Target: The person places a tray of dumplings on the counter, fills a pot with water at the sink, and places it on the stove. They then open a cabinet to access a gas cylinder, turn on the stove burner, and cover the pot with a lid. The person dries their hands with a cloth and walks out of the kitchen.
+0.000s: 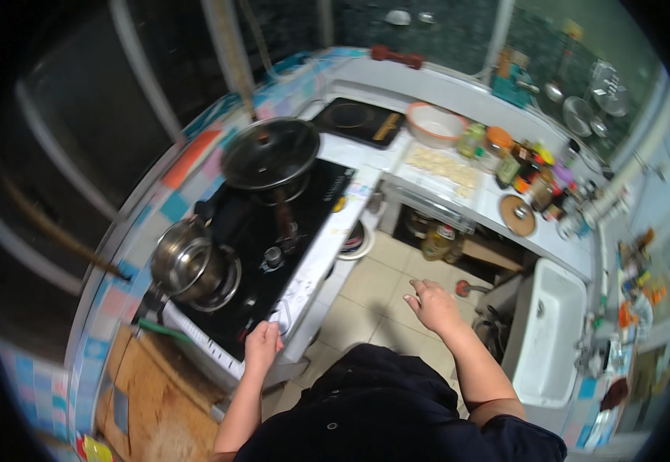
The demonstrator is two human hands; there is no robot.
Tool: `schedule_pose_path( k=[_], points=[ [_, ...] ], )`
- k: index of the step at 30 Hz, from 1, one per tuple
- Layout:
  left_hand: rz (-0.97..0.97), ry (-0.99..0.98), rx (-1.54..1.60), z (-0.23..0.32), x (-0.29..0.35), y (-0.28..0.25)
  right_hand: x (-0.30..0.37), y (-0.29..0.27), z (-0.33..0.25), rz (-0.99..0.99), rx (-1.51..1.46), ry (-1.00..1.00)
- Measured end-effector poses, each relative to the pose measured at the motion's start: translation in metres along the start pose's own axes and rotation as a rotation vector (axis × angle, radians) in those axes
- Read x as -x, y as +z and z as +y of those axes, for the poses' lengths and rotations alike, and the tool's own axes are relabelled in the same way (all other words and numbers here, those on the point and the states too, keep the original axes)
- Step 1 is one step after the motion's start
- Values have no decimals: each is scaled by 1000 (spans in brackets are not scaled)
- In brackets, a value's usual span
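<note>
My left hand [263, 346] is closed in a pinch at the front edge of the black glass stove [261, 269]. A thin greyish loop shows just beyond its fingertips; whether they hold it I cannot tell. My right hand [433, 306] is out to the right above the tiled floor, its fingers apart and holding nothing. A shiny steel pot [184, 258] sits on the left side of the stove, beyond my left hand. On the far burner stands a dark wok with a glass lid [268, 154], its handle pointing toward me.
A wooden board [146, 385] lies at lower left. The far counter holds an induction cooktop [356, 122], a white bowl with an orange rim [435, 123], a tray of pale pieces [440, 171], several bottles and a round brown lid [517, 215]. A white sink [557, 331] is at right.
</note>
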State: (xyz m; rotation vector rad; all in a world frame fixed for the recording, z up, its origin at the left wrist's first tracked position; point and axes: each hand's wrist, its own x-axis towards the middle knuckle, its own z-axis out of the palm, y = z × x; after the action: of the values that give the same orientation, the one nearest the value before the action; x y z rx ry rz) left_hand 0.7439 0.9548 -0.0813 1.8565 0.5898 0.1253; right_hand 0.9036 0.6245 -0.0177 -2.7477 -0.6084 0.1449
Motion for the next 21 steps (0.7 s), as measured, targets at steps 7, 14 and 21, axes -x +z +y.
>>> schedule_pose_path(
  k=[7,14,21],
  points=[
    [-347,542,-302,105,-68,138,44,-32,127,128,-79,361],
    [-493,482,-261,174,-127,301,-23,-41,320,323,-132,486],
    [-599,303,-160,205,-165,447,-183,-39,538,392,-1,565]
  ],
)
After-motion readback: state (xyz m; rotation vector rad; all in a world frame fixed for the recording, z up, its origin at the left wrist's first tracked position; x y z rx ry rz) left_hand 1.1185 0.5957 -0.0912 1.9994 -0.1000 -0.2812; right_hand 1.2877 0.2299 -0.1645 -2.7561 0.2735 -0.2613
